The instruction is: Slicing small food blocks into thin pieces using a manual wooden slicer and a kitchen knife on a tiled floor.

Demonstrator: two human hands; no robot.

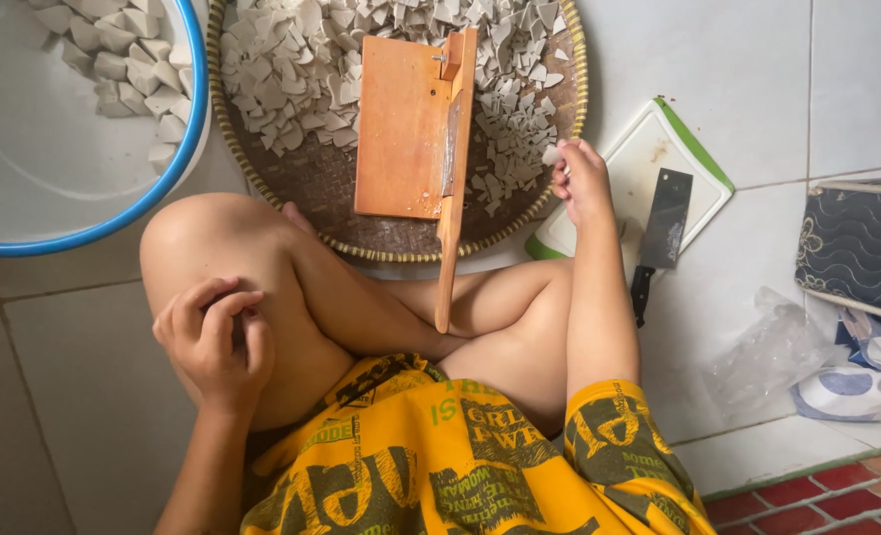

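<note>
Holding a small pale chunk (551,156) at the rim of the woven tray (312,188), right hand (581,183) fingers pinched on it.
Left hand (213,342) rests curled on the raised knee, gripping nothing. Wooden slicer board (401,129) lies tilted across the tray among white slices (282,69). Cleaver (663,223) sits on the cutting board (703,163) just beside the right hand; blue-rimmed basin (24,149) holds more chunks.

Single head-worn view, looking steeply down, close over lap and woven tray (262,178) on the floor
</note>
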